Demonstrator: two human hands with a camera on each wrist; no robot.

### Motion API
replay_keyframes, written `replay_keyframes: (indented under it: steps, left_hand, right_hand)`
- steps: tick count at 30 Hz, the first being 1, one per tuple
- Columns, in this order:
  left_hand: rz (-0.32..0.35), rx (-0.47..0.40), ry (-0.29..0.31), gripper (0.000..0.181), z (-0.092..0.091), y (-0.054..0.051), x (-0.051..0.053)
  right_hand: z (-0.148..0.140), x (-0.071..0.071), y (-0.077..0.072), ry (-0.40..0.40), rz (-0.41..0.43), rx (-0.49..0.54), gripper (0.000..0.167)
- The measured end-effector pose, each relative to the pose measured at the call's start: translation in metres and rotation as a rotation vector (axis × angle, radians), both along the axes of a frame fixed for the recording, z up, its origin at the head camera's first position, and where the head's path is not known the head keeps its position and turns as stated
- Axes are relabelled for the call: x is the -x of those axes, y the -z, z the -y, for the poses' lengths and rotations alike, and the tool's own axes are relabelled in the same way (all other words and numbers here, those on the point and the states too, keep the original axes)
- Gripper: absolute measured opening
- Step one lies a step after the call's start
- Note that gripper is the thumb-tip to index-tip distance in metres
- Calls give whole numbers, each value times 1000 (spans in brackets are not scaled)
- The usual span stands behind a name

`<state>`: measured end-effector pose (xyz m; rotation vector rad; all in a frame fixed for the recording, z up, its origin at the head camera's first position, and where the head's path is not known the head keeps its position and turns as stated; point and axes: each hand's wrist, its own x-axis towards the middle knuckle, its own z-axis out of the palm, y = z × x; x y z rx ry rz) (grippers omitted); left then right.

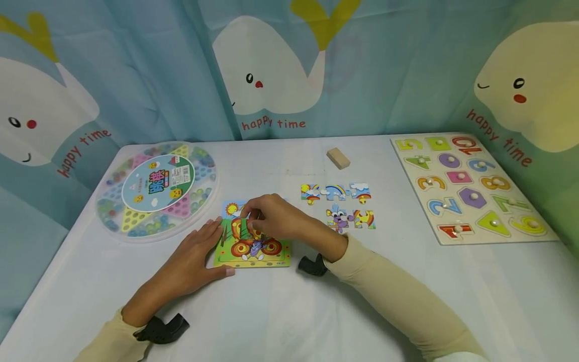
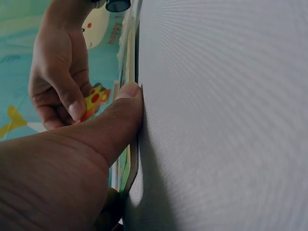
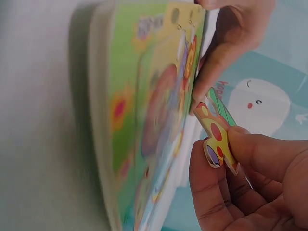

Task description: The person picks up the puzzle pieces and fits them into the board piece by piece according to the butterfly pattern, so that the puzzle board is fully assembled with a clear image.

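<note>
A jigsaw puzzle board (image 1: 281,257) with a colourful cartoon picture lies in the middle of the table. My right hand (image 1: 276,217) is over its upper part, pinching a puzzle piece (image 3: 217,132) between thumb and fingers. Red spots on yellow and a strip of green show on that piece in the right wrist view. Along the board's left side rests my left hand (image 1: 192,261), fingers extended, its thumb (image 2: 122,108) at the near edge. The right hand hides part of the board's top.
Right of the board lie loose puzzle pieces (image 1: 335,192) in two rows, with a wooden block (image 1: 338,158) behind them. A round Chinese checkers box (image 1: 158,183) stands at left. A number-and-shape peg board (image 1: 472,191) lies at right. A printed curtain (image 1: 384,75) hangs behind.
</note>
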<state>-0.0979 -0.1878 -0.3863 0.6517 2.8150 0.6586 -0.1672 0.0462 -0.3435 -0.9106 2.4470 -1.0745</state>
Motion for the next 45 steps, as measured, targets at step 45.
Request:
replay_keyframes:
  steps: [45]
  left_hand:
    - [-23,-35,-1,97,2,2,1]
  right_hand:
    - [37,9,-2,-59,2,-110,10]
